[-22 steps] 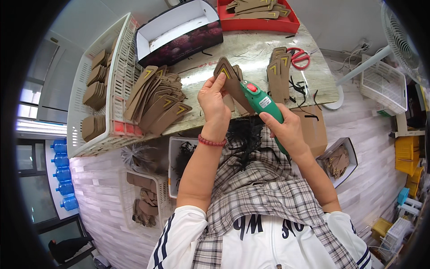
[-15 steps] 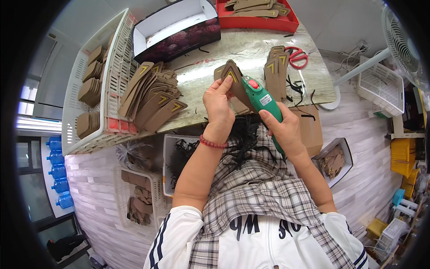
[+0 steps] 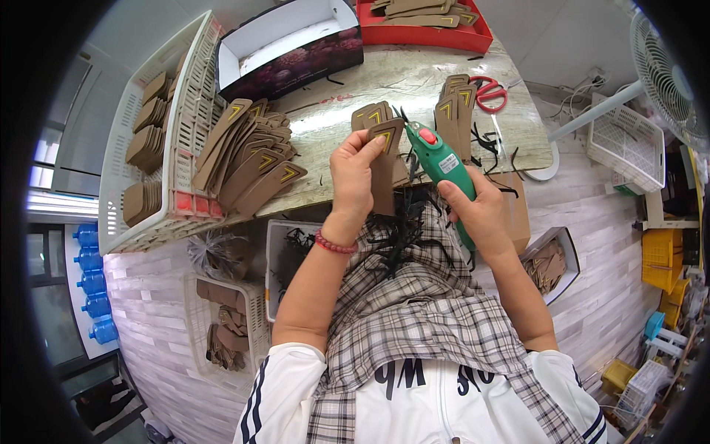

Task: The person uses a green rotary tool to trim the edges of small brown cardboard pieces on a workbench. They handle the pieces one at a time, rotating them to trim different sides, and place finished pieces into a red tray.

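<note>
My left hand [image 3: 356, 176] pinches a long brown strip [image 3: 384, 166] with a yellow triangle mark, holding it upright over the table's front edge. My right hand [image 3: 479, 211] grips a green electric cutting tool [image 3: 440, 164] with a red button. The tool's dark tip sits right beside the strip's top end. Black trimmings [image 3: 403, 229] lie on my plaid lap below the hands. More brown strips [image 3: 370, 115] lie on the marble table [image 3: 414, 78] just behind the held one.
A fanned pile of brown strips [image 3: 248, 155] leans on a white basket [image 3: 140, 148] at the left. Another stack [image 3: 455, 103] and red scissors [image 3: 488, 92] lie at the right. A dark box [image 3: 288, 48] and red tray [image 3: 421, 22] stand behind. Bins [image 3: 222, 325] sit under the table.
Both hands with the strip and the tool have come lower and nearer to me. The strip's marked end now faces the camera beside the tool's tip.
</note>
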`<state>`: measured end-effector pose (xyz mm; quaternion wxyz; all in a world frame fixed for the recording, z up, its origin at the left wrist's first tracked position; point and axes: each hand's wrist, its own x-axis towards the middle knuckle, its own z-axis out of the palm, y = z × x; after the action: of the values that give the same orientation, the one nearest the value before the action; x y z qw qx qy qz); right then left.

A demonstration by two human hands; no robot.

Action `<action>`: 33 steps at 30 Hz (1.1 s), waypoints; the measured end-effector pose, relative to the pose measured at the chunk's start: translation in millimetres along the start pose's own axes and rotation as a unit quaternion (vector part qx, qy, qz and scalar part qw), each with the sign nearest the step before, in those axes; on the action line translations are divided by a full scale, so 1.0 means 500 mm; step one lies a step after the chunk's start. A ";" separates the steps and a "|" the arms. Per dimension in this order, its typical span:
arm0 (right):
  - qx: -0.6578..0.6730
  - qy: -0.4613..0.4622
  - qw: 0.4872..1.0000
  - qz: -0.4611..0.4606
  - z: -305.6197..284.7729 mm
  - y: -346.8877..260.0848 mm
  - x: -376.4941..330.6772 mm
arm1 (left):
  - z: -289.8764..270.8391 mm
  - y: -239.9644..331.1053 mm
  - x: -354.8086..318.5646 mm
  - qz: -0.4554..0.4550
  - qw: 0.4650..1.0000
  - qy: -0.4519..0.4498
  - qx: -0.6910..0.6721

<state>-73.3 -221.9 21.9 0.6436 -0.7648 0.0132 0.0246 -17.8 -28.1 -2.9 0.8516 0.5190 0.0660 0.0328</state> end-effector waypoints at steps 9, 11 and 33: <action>-0.028 -0.043 0.999 -0.017 -0.031 0.004 -0.007 | -0.031 0.053 0.024 0.008 0.995 -0.065 0.078; -0.042 -0.055 0.998 -0.007 -0.036 -0.004 -0.009 | -0.044 0.059 0.031 0.002 0.993 -0.083 0.078; -0.104 -0.101 0.989 -0.016 -0.059 -0.009 -0.011 | -0.060 0.091 0.037 -0.023 0.979 -0.119 0.161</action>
<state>-78.1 -250.5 31.5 0.5588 -0.8214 -0.0670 0.0929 -3.1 21.3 22.3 0.7591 0.6479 -0.0197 -0.0599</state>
